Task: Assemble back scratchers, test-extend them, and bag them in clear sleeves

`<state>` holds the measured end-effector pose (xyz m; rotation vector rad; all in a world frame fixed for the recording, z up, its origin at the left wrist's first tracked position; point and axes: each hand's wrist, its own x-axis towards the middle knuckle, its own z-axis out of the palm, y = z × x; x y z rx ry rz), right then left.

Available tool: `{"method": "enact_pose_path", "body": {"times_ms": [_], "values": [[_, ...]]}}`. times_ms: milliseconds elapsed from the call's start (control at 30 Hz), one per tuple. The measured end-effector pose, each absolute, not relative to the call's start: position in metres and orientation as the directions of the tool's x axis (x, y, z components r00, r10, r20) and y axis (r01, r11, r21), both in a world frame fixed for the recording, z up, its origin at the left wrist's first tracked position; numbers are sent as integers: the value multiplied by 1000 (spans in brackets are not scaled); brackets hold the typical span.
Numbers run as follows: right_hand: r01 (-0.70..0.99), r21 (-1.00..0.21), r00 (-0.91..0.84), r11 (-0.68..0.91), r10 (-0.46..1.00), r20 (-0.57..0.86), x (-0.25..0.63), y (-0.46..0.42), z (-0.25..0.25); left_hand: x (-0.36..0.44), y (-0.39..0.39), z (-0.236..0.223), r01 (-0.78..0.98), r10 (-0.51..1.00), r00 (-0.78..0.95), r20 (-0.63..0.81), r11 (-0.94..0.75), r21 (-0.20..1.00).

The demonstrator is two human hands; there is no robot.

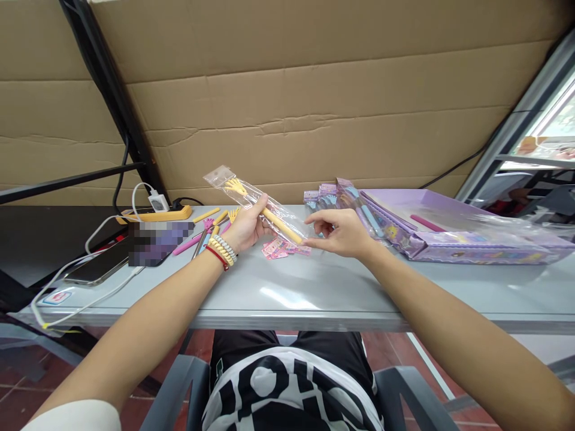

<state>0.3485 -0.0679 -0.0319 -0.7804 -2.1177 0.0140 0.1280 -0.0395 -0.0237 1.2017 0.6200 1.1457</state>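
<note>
A yellow back scratcher [282, 225] with a small hand-shaped head lies inside a clear plastic bag [218, 177], held tilted above the table. My left hand [250, 226] is closed around the middle of the bagged back scratcher, thumb on top. At the bag's lower right end, my right hand [344, 232] has its thumb and finger at the plastic in a pinch. Small pink printed cards [279, 246] lie beneath the bag. Beside my left wrist are loose yellow, pink and blue back scratchers [188, 243], partly hidden by that hand.
Bagged blue back scratchers [359, 206] lean against a purple box [471, 254] holding a pink stick and clear plastic. Phones [96, 263], white cables and a yellow power strip [179, 214] occupy the left. Cardboard [287, 96] stands behind the grey table [341, 293].
</note>
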Motion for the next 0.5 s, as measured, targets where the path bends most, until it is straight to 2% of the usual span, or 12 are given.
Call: {"method": "enact_pose_path", "body": {"times_ms": [500], "values": [[561,-264,-412,785,541,733,349,-69,-33,128,-41,-25,-315,882,452,137,14,949]]}}
